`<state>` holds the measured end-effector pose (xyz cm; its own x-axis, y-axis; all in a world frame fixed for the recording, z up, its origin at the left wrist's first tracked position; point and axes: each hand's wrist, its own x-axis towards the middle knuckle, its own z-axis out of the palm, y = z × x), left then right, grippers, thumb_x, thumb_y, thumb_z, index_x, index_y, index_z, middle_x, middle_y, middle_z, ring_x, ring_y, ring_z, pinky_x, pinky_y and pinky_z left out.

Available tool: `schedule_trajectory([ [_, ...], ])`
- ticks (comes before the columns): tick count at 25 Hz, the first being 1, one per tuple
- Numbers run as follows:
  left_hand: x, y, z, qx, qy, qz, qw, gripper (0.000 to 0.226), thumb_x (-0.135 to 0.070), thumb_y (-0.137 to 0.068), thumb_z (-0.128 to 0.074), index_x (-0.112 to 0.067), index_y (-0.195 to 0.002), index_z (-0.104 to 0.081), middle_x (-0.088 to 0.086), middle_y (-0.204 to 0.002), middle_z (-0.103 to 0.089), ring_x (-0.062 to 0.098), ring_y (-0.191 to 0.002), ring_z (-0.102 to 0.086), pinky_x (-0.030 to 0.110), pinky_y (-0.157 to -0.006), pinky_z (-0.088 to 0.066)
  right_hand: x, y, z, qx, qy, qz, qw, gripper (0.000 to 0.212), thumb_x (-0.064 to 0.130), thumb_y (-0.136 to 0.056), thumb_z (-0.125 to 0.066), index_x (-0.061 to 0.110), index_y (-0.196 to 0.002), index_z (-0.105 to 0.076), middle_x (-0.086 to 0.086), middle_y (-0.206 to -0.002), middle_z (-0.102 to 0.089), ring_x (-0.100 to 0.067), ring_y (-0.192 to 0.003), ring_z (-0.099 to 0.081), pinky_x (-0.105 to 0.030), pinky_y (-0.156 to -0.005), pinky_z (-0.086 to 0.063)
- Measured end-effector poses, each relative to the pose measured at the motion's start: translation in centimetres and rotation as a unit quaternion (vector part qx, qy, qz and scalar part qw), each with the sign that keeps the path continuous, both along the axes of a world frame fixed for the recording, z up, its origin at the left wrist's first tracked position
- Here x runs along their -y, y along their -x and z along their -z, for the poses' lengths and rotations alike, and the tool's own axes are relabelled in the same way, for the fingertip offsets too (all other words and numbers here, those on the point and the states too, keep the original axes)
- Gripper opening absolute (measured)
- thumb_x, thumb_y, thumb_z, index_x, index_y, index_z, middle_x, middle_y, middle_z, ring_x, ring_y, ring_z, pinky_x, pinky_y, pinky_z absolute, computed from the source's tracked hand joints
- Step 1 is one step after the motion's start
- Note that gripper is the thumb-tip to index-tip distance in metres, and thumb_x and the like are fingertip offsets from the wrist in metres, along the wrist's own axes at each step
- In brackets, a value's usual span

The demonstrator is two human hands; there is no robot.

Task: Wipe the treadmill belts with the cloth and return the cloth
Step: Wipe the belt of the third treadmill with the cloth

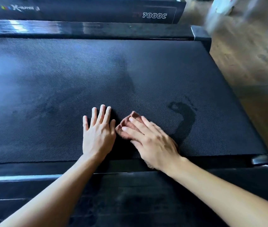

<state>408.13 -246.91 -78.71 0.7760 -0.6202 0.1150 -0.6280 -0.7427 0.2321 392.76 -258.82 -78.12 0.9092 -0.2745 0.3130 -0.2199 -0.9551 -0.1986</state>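
Note:
A wide black treadmill belt (64,82) fills the view. A small brown cloth (126,126) lies on the belt near its front edge, mostly covered by my right hand (151,141), which presses flat on it with straight fingers. My left hand (98,131) rests flat on the bare belt just left of the cloth, fingers spread. A dark damp curved streak (185,115) shows on the belt to the right of the cloth.
A glossy black side rail (81,29) runs along the far edge of the belt, and a second treadmill marked 7000C (154,15) stands behind it. Another black rail (31,177) lies under my forearms. Wooden floor (247,63) lies to the right.

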Motion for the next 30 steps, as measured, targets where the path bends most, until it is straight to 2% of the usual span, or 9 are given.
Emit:
schedule_trajectory([
  [2,0.1,-0.1,0.0,0.01,-0.002,-0.003,1.0,0.065,-0.049,-0.092,-0.015,-0.026,-0.152,-0.027,-0.005,-0.16,-0.02,0.02,-0.149,-0.011,0.048,-0.12,-0.006,2.5,-2.9,-0.5,-0.012,-0.015,0.031,0.999,0.045,0.038,-0.092,-0.043,0.04,-0.136,-0.052,0.009,-0.152,-0.04,-0.024,-0.139,-0.039,-0.041,-0.114,-0.033],
  [5,0.2,0.0,-0.1,0.011,-0.009,-0.003,1.0,0.063,-0.048,-0.093,-0.016,-0.026,-0.151,-0.028,-0.005,-0.16,-0.021,0.02,-0.149,-0.013,0.048,-0.12,-0.008,3.3,-7.1,-1.6,-0.039,-0.072,0.145,0.986,0.047,0.03,-0.092,-0.056,0.036,-0.138,-0.052,0.006,-0.154,-0.037,-0.028,-0.141,-0.035,-0.043,-0.115,-0.029],
  [8,0.1,0.1,-0.1,0.018,-0.011,-0.005,1.0,0.064,-0.048,-0.093,-0.016,-0.025,-0.151,-0.029,-0.004,-0.159,-0.023,0.021,-0.148,-0.015,0.05,-0.119,-0.011,0.6,-2.9,-0.6,0.012,-0.029,0.107,0.994,0.048,0.025,-0.088,-0.061,0.031,-0.135,-0.055,0.002,-0.15,-0.044,-0.031,-0.136,-0.042,-0.045,-0.11,-0.037],
  [11,0.2,0.2,0.0,0.03,-0.022,-0.005,0.999,0.063,-0.047,-0.094,-0.016,-0.023,-0.151,-0.031,-0.002,-0.159,-0.025,0.023,-0.148,-0.018,0.052,-0.118,-0.014,0.4,-0.6,-0.4,0.008,-0.004,0.06,0.998,0.046,0.03,-0.089,-0.053,0.035,-0.136,-0.054,0.005,-0.15,-0.044,-0.027,-0.136,-0.042,-0.043,-0.11,-0.038],
  [16,0.2,0.1,0.0,0.037,-0.033,0.001,0.999,0.062,-0.046,-0.095,-0.017,-0.022,-0.15,-0.034,0.0,-0.158,-0.028,0.025,-0.147,-0.021,0.054,-0.117,-0.016,5.6,-9.1,-1.6,-0.056,-0.072,0.145,0.985,0.049,0.03,-0.094,-0.055,0.036,-0.142,-0.047,0.006,-0.157,-0.031,-0.028,-0.142,-0.031,-0.04,-0.116,-0.025],
  [21,0.3,0.1,0.1,0.028,-0.039,-0.004,0.999,0.061,-0.046,-0.096,-0.018,-0.021,-0.15,-0.032,0.0,-0.158,-0.026,0.026,-0.147,-0.019,0.055,-0.117,-0.015,0.4,-1.8,-0.3,0.004,-0.015,0.105,0.994,0.049,0.029,-0.089,-0.059,0.032,-0.138,-0.052,0.002,-0.151,-0.043,-0.028,-0.138,-0.04,-0.042,-0.11,-0.037],
  [24,0.2,0.2,0.0,0.032,-0.053,0.001,0.998,0.061,-0.046,-0.097,-0.021,-0.018,-0.149,-0.034,0.004,-0.157,-0.028,0.029,-0.146,-0.023,0.057,-0.116,-0.017,4.1,-6.5,-0.8,-0.008,-0.014,0.104,0.994,0.05,0.029,-0.089,-0.06,0.032,-0.138,-0.052,0.002,-0.151,-0.042,-0.03,-0.136,-0.041,-0.044,-0.11,-0.037],
  [27,0.2,0.1,-0.1,0.03,-0.055,0.002,0.998,0.061,-0.046,-0.097,-0.022,-0.018,-0.149,-0.035,0.004,-0.157,-0.029,0.029,-0.146,-0.023,0.057,-0.116,-0.017,8.5,-13.5,-1.5,-0.058,-0.063,0.147,0.985,0.049,0.027,-0.093,-0.056,0.034,-0.141,-0.049,0.005,-0.155,-0.035,-0.028,-0.14,-0.033,-0.041,-0.114,-0.029],
  [30,0.0,0.3,-0.5,0.027,-0.032,0.001,0.999,0.06,-0.048,-0.096,-0.024,-0.02,-0.146,-0.039,0.002,-0.154,-0.035,0.028,-0.144,-0.028,0.052,-0.116,-0.018,7.2,-12.5,-1.6,-0.029,-0.067,0.153,0.985,0.047,0.024,-0.09,-0.059,0.031,-0.137,-0.054,0.002,-0.151,-0.042,-0.03,-0.137,-0.038,-0.041,-0.111,-0.032],
])
